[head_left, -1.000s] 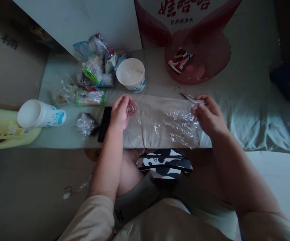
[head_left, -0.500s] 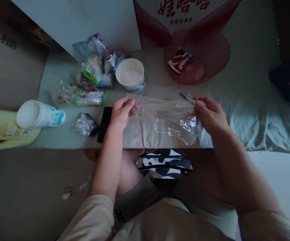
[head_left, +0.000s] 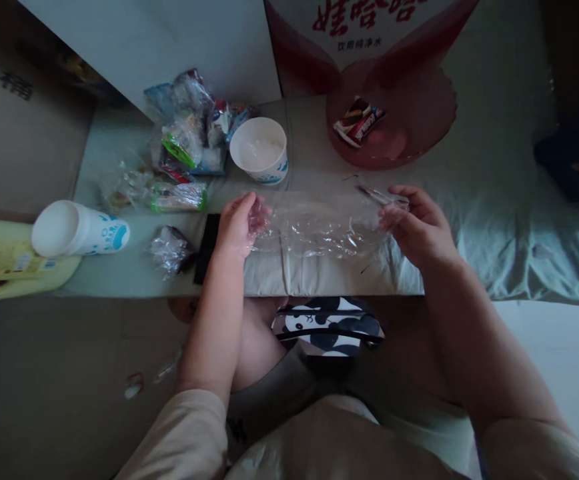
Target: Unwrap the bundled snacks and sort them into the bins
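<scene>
A sheet of clear plastic film (head_left: 319, 223) is stretched between my two hands above the cloth-covered surface. My left hand (head_left: 239, 227) pinches its left end, fingers closed. At the other end, my right hand (head_left: 417, 223) grips the film and also holds a slim, pointed metal tool that looks like small scissors (head_left: 372, 195). The tool's tip points up and to the left. What the fingertips do behind the film is partly hidden. Just beyond my left hand stands a white paper cup (head_left: 272, 170) with a blue print.
Wrapped snacks (head_left: 189, 147) are piled at the back left. A second white cup (head_left: 97, 230) lies beside a yellow jug (head_left: 14, 257). A small wrapped bundle (head_left: 169, 250) sits near a black flat object (head_left: 208, 250). A reddish bowl (head_left: 419, 127) holds a wrapped snack bar (head_left: 359, 122).
The film is now spread wider and flatter between my hands, its lower edge raised. My left hand has shifted slightly left. The metal tool stays in my right hand.
</scene>
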{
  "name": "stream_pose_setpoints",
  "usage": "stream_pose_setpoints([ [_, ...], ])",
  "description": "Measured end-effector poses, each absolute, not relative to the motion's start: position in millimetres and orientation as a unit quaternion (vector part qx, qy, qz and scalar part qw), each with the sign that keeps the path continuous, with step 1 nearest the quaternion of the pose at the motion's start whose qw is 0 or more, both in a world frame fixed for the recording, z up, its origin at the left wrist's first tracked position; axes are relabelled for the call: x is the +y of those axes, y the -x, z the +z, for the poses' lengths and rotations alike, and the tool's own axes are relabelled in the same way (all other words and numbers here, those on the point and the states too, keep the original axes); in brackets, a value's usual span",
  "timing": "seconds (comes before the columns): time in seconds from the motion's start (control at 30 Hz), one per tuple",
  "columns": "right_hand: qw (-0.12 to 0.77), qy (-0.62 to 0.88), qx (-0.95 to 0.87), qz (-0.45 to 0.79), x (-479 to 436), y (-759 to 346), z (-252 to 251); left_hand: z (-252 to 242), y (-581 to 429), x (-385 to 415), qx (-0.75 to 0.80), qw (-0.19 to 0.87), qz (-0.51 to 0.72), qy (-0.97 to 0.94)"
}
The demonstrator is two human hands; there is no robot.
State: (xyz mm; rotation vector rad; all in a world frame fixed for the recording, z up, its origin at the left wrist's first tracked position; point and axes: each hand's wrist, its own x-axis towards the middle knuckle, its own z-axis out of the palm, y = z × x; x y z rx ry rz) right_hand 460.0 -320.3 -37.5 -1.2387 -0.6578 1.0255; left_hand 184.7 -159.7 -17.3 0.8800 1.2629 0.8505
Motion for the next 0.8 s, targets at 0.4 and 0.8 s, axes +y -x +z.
stream_pose_setpoints([
  [0.4,0.678,0.516,-0.282,0.442,-321.2,-461.5,-30.8,4.6,-174.1,-159.3,0.424,0.777,0.326,-0.333],
  [0.8,0.675,0.522,-0.262,0.452,-321.9,-462.3,-24.8,-17.7,-179.5,-165.6,0.367,0.669,0.435,-0.478],
])
